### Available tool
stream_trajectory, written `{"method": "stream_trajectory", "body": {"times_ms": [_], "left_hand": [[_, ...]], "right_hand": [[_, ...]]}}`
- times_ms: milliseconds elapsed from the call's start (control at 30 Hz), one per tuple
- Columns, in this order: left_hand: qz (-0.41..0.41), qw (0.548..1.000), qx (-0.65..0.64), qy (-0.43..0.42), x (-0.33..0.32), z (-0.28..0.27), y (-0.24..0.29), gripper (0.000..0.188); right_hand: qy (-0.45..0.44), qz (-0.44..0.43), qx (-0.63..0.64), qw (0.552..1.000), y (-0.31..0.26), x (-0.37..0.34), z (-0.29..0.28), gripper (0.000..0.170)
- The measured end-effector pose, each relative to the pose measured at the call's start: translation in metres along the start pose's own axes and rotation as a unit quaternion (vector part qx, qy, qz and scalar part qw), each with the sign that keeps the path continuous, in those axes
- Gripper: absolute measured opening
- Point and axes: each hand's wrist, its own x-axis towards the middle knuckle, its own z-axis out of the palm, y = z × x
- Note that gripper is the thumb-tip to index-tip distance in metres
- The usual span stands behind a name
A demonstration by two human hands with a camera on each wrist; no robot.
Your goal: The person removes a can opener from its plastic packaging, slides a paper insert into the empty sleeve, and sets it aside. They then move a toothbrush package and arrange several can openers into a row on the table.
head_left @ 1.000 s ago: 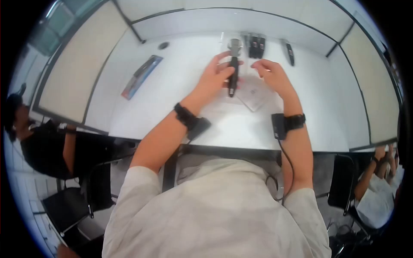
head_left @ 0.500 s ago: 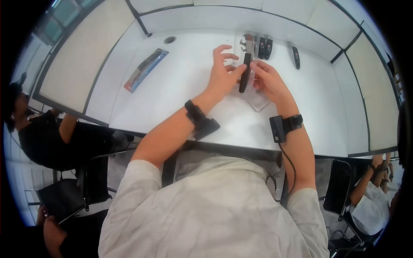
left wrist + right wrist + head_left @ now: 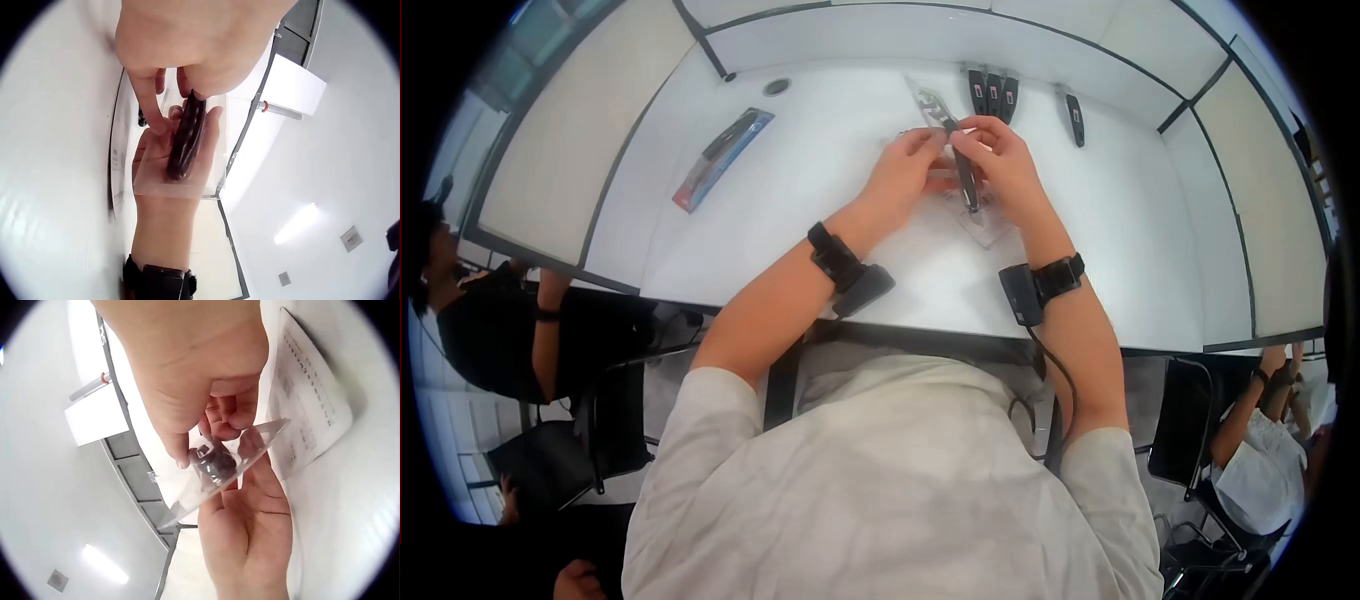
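An adjustable wrench [image 3: 967,180] with a silver head and black handle lies within clear plastic packaging [image 3: 922,92], tilted with its head away and to the left. My left hand [image 3: 905,165] pinches the packaging at its left side, thumb near the top of the handle. From the other side my right hand [image 3: 1005,160] grips the packaging, its thumb over the wrench. In the left wrist view the dark handle [image 3: 187,140] shows through the plastic above the right palm. A printed card [image 3: 306,394] lies on the table below the hands.
Several black-handled tools [image 3: 994,95] stand side by side at the back, and another [image 3: 1073,118] lies to their right. At the left is a packaged tool on a blue-and-red backing [image 3: 722,160]. Low partition walls [image 3: 565,130] enclose the white table [image 3: 820,130].
My right hand, apart from the wrench at first, has come in to grip it. The wrench has turned, its head now leaning left. The left hand's raised fingers have closed in on the packaging.
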Motion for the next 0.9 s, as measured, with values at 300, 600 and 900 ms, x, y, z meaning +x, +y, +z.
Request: {"method": "stream_trajectory", "body": {"times_ms": [300, 600, 900], "left_hand": [[-0.029, 0.997, -0.071, 0.000, 0.010, -0.012, -0.013, 0.039], [0.027, 0.991, 0.043, 0.123, 0.013, -0.038, 0.008, 0.039], [0.029, 0.974, 0.084, 0.209, 0.020, -0.056, 0.018, 0.034]], "right_hand": [[0.027, -0.020, 0.019, 0.999, -0.004, -0.001, 0.000, 0.043], [0.132, -0.072, -0.102, 0.983, -0.014, 0.001, -0.029, 0.029], [0.125, -0.080, -0.424, 0.893, -0.006, -0.003, -0.038, 0.038]]}}
